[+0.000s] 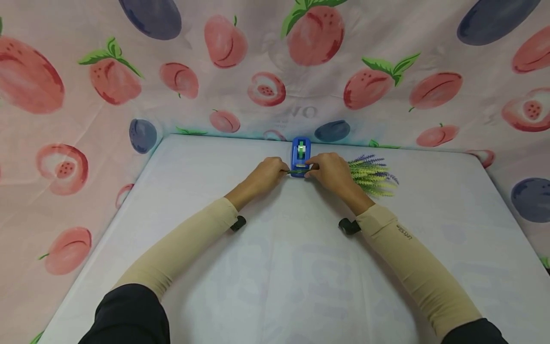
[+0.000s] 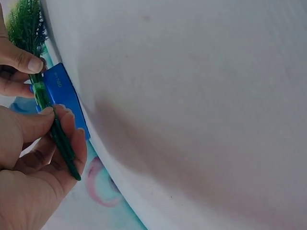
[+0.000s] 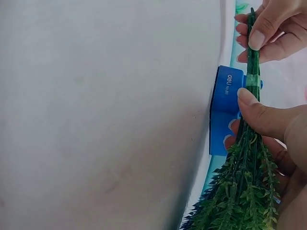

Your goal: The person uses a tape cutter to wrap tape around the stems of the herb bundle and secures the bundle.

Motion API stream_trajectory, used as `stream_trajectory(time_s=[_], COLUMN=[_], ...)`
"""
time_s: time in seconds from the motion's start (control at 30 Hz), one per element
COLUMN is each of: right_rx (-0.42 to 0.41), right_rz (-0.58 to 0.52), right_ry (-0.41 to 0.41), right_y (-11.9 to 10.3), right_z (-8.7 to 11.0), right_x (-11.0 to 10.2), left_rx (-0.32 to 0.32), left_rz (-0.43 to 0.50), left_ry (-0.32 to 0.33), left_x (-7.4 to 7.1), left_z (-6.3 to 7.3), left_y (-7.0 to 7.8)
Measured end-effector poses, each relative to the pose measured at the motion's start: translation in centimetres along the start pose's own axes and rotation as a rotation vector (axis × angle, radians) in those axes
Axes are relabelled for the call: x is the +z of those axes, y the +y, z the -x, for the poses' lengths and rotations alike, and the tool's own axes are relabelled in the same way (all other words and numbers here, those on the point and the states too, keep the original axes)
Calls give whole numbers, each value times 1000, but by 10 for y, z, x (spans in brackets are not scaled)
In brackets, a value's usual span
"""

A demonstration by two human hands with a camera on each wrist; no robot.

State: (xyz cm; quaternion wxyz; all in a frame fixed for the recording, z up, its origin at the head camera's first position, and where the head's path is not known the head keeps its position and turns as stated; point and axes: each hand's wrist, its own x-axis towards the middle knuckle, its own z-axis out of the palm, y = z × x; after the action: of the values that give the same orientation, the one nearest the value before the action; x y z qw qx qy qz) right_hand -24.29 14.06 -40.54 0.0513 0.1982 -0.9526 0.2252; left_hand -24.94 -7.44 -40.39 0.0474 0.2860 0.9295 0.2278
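Observation:
A bunch of artificial lavender [image 1: 373, 176], with purple and yellow-green sprigs, lies across both hands over the far part of the table. My left hand [image 1: 267, 173] pinches the bare green stem ends [image 2: 61, 139] between thumb and fingers. Higher up the stems, just below the leaves, my right hand [image 1: 333, 172] grips the bunch, thumb on top. A glossy strip of tape [image 3: 253, 80] circles the stems between the two hands. Right behind the stems stands a blue tape dispenser [image 3: 225, 98] with a roll of tape [image 1: 301, 149] in it.
The table [image 1: 301, 267] has a white cover. Beyond its far edge hangs a fruit-print curtain [image 1: 240, 95], close behind the dispenser. Small black cameras [image 1: 349, 226] are strapped below both wrists, at the ends of the beige sleeves [image 1: 189, 239].

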Motion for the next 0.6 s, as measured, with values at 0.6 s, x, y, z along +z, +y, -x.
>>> stream_trajectory(time_s=[0.6], right_rx=[37], right_rz=[-40], right_ry=[-74], right_y=[2], right_z=[4], right_x=[2], left_rx=[-19], left_rz=[22], left_ry=[-32], left_x=[6], left_z=[3], left_y=[0])
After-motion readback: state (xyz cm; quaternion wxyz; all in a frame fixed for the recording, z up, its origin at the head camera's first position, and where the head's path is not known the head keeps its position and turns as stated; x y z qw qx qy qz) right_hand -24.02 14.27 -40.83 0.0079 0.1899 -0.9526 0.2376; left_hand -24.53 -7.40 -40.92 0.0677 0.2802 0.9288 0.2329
